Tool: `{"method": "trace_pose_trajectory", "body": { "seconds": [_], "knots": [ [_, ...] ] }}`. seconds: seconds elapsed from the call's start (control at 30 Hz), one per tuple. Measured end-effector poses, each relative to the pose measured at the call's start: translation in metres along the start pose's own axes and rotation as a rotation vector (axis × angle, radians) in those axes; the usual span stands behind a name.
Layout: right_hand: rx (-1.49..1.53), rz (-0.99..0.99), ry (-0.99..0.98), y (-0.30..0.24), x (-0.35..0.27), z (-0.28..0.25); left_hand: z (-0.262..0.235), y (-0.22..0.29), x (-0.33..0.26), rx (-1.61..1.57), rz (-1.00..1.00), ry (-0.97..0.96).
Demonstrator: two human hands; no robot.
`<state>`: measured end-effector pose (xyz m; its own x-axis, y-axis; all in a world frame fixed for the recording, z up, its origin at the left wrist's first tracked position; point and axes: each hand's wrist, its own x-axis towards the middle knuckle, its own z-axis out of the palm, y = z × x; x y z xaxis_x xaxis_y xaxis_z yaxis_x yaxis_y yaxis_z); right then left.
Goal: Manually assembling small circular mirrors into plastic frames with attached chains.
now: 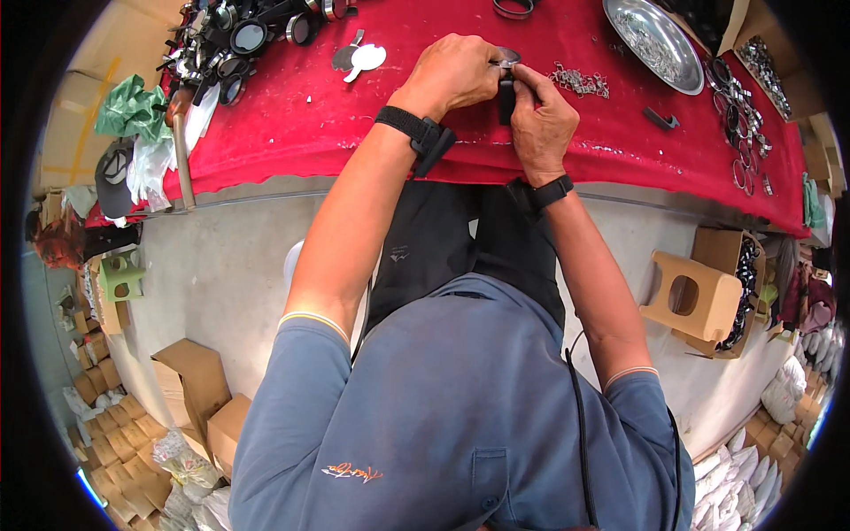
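Observation:
Both my hands meet over the red cloth at the far side of the table. My left hand (458,73), bent at the wrist, closes on a small piece with a shiny rounded metal top and a black handle (506,99). The fingertips of my right hand (542,119) pinch the same piece from the right. My fingers cover the joint between metal and handle. Beside my right hand lies a small heap of metal clips (580,81). Left of my hands rest a white paddle-shaped piece (367,59) and a grey one (344,58), partly overlapping.
A pile of black-handled round metal parts (250,35) fills the far left. A steel tray (655,44) holds small metal bits at the far right. Metal rings (744,128) and a black handle (660,118) lie right. A hammer (181,146) hangs over the left edge.

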<state>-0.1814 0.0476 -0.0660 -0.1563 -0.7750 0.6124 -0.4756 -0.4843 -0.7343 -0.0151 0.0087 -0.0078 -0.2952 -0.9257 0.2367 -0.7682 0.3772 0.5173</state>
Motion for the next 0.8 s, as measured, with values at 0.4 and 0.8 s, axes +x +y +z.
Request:
{"method": "trace_pose_trajectory", "body": {
  "seconds": [0.4,0.8],
  "knots": [
    [-0.112,0.011,-0.022,0.035,0.066,-0.070,-0.008,0.004,0.005,0.138,0.008,-0.040],
    [-1.159,0.263,-0.582,0.225,0.253,-0.176,0.010,0.014,0.009,-0.077,0.054,-0.002]
  ]
}}
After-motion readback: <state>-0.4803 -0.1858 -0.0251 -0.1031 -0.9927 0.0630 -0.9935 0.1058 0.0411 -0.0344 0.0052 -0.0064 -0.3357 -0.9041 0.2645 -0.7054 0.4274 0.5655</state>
